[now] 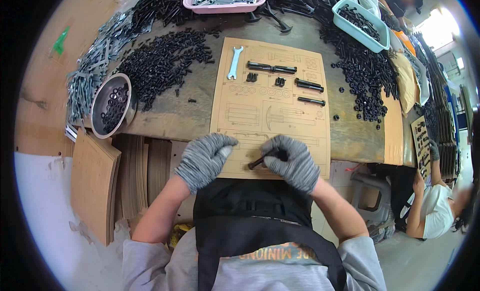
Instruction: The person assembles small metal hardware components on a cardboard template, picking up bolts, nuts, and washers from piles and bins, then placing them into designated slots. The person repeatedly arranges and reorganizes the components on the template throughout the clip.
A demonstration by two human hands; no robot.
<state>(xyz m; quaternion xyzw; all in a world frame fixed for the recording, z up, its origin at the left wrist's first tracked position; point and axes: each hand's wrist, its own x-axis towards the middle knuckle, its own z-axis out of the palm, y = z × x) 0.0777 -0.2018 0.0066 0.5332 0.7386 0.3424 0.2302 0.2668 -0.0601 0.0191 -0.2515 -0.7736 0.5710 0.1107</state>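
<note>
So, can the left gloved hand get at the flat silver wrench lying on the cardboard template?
Probably yes: the left hand looks free, and the bare card between it and the wrench holds nothing in the way.

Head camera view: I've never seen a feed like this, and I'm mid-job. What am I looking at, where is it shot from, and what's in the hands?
It is one wide fisheye camera on a person's head, looking down, so straight edges bend. Two grey-gloved hands work over a printed cardboard template on a workbench. The right hand grips a dark bolt; the left hand rests on the card, holding nothing visible. Bolts, small parts and a flat wrench already lie on the card. Around it: heaps of black screws, a metal bowl, pink and teal trays.
</note>
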